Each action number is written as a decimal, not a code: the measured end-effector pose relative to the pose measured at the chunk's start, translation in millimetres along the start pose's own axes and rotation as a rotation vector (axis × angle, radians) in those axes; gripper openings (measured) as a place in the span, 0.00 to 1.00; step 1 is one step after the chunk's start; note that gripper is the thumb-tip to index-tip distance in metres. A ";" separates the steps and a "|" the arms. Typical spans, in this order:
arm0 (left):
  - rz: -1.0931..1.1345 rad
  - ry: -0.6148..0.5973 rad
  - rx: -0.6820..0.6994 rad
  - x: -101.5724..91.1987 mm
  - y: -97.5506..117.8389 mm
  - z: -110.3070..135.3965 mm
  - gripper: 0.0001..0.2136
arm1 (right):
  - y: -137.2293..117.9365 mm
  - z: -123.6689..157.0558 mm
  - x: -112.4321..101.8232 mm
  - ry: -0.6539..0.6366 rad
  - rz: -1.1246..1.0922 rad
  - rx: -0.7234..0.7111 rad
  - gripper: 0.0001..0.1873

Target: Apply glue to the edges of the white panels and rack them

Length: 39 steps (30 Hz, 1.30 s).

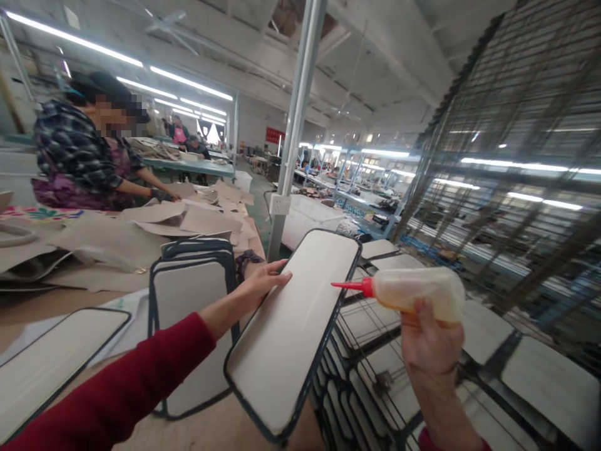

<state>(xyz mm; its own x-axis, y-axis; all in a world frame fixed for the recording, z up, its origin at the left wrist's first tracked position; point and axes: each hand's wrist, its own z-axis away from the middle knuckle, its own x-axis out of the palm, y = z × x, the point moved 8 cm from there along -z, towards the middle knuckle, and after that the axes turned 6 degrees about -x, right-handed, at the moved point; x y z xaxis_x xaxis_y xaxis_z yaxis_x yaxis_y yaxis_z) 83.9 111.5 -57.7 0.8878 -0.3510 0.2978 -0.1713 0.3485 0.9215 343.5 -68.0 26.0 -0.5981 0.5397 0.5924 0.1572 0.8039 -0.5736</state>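
Note:
My left hand grips the left edge of a long white panel with rounded corners and a dark blue rim, its thumb on the face. The panel is tilted in front of me. In my right hand is a translucent squeeze bottle with a red nozzle, lying sideways with amber liquid along its lower side. The nozzle tip points left over the panel's right part; whether it touches cannot be made out.
A stack of similar panels leans at left, and another panel lies on the table. Beige sheets cover the table near a co-worker. Wire racks holding panels stand at right, beside a metal post.

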 end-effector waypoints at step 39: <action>0.030 -0.193 -0.105 8.2 -0.9 12.6 0.23 | -8.7 25.7 -36.7 -0.049 0.158 0.066 0.20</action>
<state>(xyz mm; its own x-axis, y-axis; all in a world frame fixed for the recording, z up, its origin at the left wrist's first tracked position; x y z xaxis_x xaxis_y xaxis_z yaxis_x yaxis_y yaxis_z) 85.9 97.4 -53.0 0.7830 -0.4957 0.3758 -0.1418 0.4460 0.8838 343.9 -101.2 -5.3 -0.6081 0.6436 0.4648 0.2013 0.6914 -0.6939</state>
